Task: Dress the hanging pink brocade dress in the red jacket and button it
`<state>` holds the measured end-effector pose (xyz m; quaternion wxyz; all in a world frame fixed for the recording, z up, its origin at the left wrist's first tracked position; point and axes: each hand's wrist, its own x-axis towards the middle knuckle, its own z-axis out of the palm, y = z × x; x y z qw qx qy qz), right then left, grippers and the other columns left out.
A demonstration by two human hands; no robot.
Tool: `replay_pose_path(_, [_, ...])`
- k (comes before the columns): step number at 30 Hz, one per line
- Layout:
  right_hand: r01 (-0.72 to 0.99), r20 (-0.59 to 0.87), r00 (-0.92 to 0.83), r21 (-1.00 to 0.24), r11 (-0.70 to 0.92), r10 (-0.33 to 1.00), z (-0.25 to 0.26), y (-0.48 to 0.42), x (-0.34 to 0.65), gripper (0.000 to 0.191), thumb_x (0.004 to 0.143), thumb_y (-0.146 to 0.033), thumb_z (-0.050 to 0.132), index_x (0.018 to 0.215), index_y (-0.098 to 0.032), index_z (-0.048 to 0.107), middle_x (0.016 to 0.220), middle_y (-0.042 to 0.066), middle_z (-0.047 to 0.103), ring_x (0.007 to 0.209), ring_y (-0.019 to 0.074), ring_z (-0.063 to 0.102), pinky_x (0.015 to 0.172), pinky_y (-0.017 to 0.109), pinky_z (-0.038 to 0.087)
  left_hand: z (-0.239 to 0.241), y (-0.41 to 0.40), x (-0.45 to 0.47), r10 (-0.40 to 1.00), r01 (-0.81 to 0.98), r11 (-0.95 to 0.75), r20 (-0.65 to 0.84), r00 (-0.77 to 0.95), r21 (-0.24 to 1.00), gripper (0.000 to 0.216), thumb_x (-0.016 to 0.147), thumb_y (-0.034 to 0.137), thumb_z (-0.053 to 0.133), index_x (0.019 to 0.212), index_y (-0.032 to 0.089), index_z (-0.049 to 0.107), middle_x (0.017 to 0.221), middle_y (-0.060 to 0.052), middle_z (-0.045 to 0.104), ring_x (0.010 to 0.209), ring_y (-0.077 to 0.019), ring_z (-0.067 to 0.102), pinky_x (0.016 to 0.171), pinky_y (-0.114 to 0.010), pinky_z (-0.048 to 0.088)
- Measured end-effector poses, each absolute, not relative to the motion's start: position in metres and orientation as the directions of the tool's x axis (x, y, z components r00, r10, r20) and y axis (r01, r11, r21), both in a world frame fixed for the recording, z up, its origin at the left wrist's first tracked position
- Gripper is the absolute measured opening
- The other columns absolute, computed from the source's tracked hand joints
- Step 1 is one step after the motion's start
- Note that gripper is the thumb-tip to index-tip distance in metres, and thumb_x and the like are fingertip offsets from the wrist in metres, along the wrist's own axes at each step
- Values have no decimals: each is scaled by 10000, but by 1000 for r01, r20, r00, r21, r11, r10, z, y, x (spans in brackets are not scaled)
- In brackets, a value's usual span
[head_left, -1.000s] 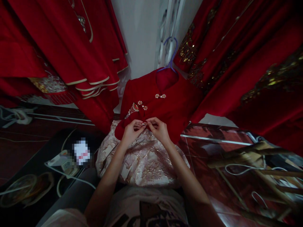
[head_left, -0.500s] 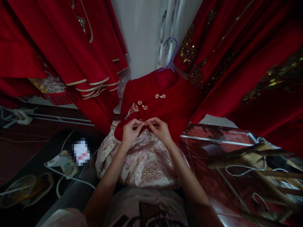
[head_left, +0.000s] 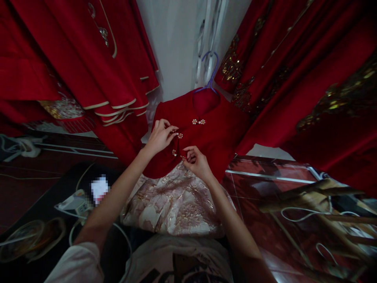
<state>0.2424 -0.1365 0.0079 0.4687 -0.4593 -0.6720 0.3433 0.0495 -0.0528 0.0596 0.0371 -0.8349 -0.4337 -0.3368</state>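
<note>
Head view. A red jacket (head_left: 218, 135) hangs on a purple hanger (head_left: 210, 72) at the centre, over a pale brocade skirt (head_left: 173, 202). The left hand (head_left: 160, 136) is raised to the jacket front, its fingertips pinched on the pearl clasp (head_left: 176, 133) at the slanted placket. The right hand (head_left: 197, 162) sits just below, fingers curled and pinching the red cloth beside a lower pearl button (head_left: 174, 152). A third clasp (head_left: 198, 122) lies closed under the collar. Other red garments (head_left: 88, 59) hang left and right. A white cable (head_left: 303, 212) lies on the red tiled floor (head_left: 256, 188) at right.
</note>
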Motion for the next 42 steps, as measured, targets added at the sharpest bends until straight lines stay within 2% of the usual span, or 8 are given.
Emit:
replay_pose_path(5, [275,316,-153,-896,348,936,10,-136,244,330,726,-183,594,1052,-212,550,755,-37,511,612,87,514,543,198,444,65,-37,48,625,689,-717,533,571,102,134,827,288,656,933,216,693,1261,-105,519,1195,-293,446,1028,-501,359])
replay_pose_path(10, [277,323,-159,-893,356,933,13,-138,243,310,734,-181,584,1039,-222,552,760,-33,506,613,91,506,543,202,440,67,-31,47,592,591,-786,496,635,181,103,860,264,606,919,256,691,923,-16,678,990,-197,591,1169,-504,174])
replay_pose_path(15, [283,310,-190,-891,354,932,16,-139,244,286,742,-167,572,1023,-218,565,738,-41,488,608,89,493,542,197,420,75,-24,67,617,579,-762,595,516,288,171,875,361,596,938,265,723,838,-12,675,859,-186,589,1136,-483,234])
replay_pose_path(20, [273,306,-266,-885,376,914,19,-142,251,290,739,-136,568,1019,-211,574,734,-48,468,621,85,471,550,192,396,90,-13,109,555,616,-774,624,550,145,280,882,416,582,1073,247,696,1086,-77,601,1071,-252,491,1025,-473,317])
replay_pose_path(29, [187,225,-431,-925,330,874,35,-145,271,326,766,-208,635,1084,-230,567,895,2,567,821,124,571,711,249,520,86,-10,140,544,571,-799,631,553,189,168,921,297,525,924,203,664,903,-54,661,1024,-235,541,1135,-580,140])
replay_pose_path(33, [269,387,-182,-865,424,904,50,-127,283,216,810,-254,609,1024,-226,595,1041,56,606,999,170,588,908,355,521,85,-15,142,541,572,-799,642,544,189,198,939,264,461,910,226,653,800,-36,647,977,-226,570,1160,-567,126])
replay_pose_path(37, [455,622,223,-747,484,750,78,-85,279,190,865,-310,548,1016,-208,602,1111,98,622,1122,214,554,1044,417,432,93,-17,144,556,614,-776,614,560,143,276,957,281,385,1041,171,624,838,-66,664,922,-224,609,1121,-502,256])
replay_pose_path(42, [348,491,81,-830,437,868,88,-33,255,504,901,-522,456,1228,-145,523,1272,174,583,1215,254,546,1061,439,415,99,-13,136,706,780,-626,427,565,5,307,907,274,415,913,84,656,709,-135,671,786,-268,659,938,-459,390])
